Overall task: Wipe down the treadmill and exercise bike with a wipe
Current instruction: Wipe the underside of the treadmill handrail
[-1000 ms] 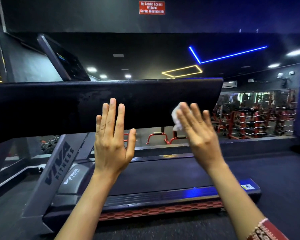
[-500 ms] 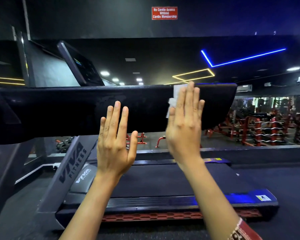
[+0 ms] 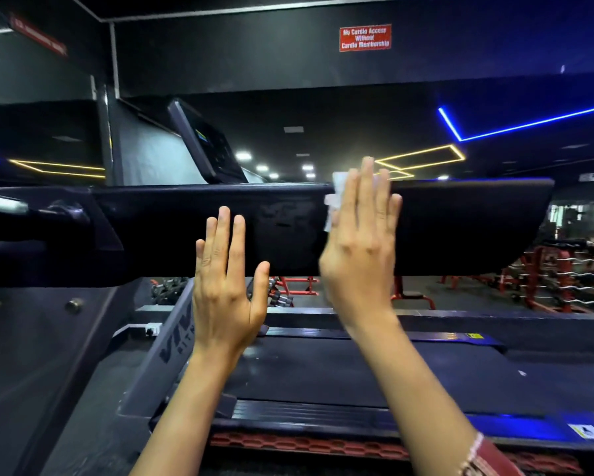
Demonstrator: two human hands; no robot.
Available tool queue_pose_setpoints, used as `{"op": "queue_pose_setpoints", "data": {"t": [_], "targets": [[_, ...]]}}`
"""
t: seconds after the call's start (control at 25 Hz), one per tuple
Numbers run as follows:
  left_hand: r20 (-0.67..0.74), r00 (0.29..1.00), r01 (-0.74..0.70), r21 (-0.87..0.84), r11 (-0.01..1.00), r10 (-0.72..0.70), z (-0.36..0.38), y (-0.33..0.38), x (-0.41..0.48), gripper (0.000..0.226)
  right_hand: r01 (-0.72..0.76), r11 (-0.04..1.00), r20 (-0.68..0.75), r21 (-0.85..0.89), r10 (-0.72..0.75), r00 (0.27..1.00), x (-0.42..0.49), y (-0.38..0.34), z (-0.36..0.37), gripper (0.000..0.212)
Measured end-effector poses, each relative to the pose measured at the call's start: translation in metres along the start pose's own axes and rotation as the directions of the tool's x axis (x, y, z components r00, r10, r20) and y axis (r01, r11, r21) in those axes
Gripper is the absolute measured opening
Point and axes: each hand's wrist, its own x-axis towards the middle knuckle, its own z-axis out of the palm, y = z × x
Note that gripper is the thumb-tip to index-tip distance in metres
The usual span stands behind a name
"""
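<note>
Dim gym hall, black walls, red sign [image 3: 365, 37] on the far wall.

Head view:
- Treadmill [image 3: 357, 372]: broad black panel [image 3: 460, 228] across the middle.
- Wipe [image 3: 335, 197]: white, at the panel's upper edge, pressed flat under the right hand [image 3: 361, 245], fingers straight.
- Left hand [image 3: 227, 280]: flat, fingers straight, holding nothing, at the panel's lower edge; contact unclear.
- Change: a second ago the wipe and right hand sat at the lower edge. They are now at the upper edge, so one upward stroke is probably done; the panel's right end likely remains.
- Exercise bike: not in view.
- Surroundings: console screen [image 3: 206, 146] behind the upper edge, red racks [image 3: 570, 269] at right.
- Obstruction: the left hand lies in any leftward stroke.
</note>
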Motion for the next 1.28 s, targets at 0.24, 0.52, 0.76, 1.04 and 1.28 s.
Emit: {"op": "queue_pose_setpoints", "data": {"t": [0.24,0.52,0.76,1.04,1.28], "targets": [[0.030,0.999,-0.039,0.030,0.999,0.038,-0.009,-0.026,-0.009,0.057,0.487,0.873,0.227,-0.013,-0.472,0.852,-0.047,-0.001,0.001,0.065],[0.011,1.000,0.000,0.045,0.999,-0.001,-0.022,-0.049,-0.010,0.058,0.241,0.969,0.104,0.058,-0.246,0.964,-0.015,-0.055,0.024,0.056],[0.053,0.998,-0.044,0.055,0.998,0.041,-0.028,-0.060,-0.016,0.056,0.452,0.889,0.196,-0.070,-0.432,0.880,-0.044,-0.006,0.006,0.062],[0.062,0.998,-0.016,0.055,0.998,0.013,-0.033,-0.064,-0.022,0.056,0.528,0.848,0.171,0.051,-0.529,0.831,-0.025,-0.072,0.037,0.056],[0.083,0.994,-0.068,0.021,0.997,0.066,-0.030,-0.053,-0.030,0.055,0.576,0.795,0.167,-0.188,-0.552,0.817,-0.053,0.029,-0.001,0.059]]}}
